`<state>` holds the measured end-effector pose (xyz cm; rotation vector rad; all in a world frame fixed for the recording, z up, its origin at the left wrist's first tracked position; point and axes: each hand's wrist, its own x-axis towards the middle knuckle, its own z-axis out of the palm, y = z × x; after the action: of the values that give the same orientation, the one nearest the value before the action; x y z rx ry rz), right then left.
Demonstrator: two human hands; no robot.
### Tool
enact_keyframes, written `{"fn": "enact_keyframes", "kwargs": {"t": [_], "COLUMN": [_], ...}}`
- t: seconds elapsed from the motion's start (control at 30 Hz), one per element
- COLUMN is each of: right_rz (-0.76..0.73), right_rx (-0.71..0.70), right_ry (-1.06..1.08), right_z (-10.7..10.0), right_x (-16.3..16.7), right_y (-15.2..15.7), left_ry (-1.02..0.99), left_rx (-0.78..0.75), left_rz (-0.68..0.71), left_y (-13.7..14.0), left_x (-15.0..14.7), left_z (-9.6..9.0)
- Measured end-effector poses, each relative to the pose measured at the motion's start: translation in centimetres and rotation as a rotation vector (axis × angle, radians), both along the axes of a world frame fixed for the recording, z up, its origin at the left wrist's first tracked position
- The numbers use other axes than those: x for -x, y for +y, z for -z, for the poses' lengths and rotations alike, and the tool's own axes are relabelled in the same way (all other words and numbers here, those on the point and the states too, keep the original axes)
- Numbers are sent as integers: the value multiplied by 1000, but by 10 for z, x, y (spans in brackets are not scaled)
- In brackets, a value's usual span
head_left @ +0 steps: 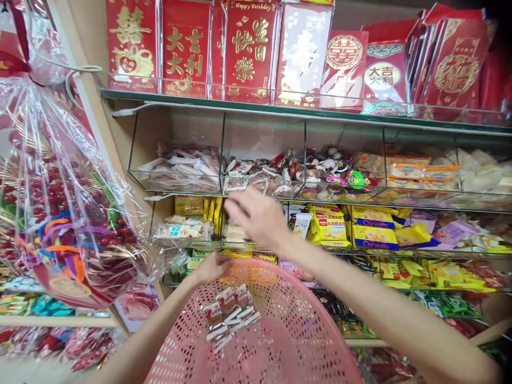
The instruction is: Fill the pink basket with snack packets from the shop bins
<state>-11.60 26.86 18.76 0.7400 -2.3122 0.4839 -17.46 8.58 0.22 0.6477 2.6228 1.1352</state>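
My left hand (pixel 211 268) is closed around the far rim of a pink plastic basket (pixel 310 325) with a perforated wall. Inside, toward the left, lie several small wrapped snack packets (pixel 229 309) with red print and white ends. My right hand (pixel 256 214) is above the basket's far rim, in front of the shelf bins. Motion blurs its fingers, so whether they hold anything cannot be made out. Just behind and above it is a clear bin holding similar small wrapped packets (pixel 256 169).
Red envelopes (pixel 186 50) stand on the top glass shelf. Below are clear divided bins with white-wrapped packets (pixel 188 162), yellow packets (pixel 328 224) and blue-yellow packets (pixel 374 226). A cellophane-wrapped bouquet (pixel 68 197) hangs at the left beside the wooden shelf upright (pixel 94 90).
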Motion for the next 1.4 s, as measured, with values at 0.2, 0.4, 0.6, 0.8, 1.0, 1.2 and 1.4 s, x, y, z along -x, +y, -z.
{"fn": "enact_keyframes", "kwargs": {"t": [0.2, 0.4, 0.6, 0.8, 1.0, 1.2, 1.4], "right_rz": [270, 305, 193, 56, -108, -304, -399], "right_rx": [270, 323, 462, 338, 476, 581, 809], "right_ry": [-174, -344, -320, -10, 101, 60, -65], "right_z": [-87, -81, -79, -68, -51, -20, 25], "right_x": [102, 134, 132, 103, 70, 13, -3], "right_y": [-2, -30, -12, 38, 61, 55, 43], "left_ry": [-60, -44, -49, -65, -54, -27, 13], "left_rx": [-58, -71, -104, -81, -83, -48, 10], "left_rz": [-79, -81, -53, -48, -9, 4, -13], "left_y": [-12, -14, -11, -6, 7, 17, 20], "left_x": [-5, -5, -3, 0, 1, -4, -6], "left_z": [11, 21, 30, 30, 22, 2, -10]}}
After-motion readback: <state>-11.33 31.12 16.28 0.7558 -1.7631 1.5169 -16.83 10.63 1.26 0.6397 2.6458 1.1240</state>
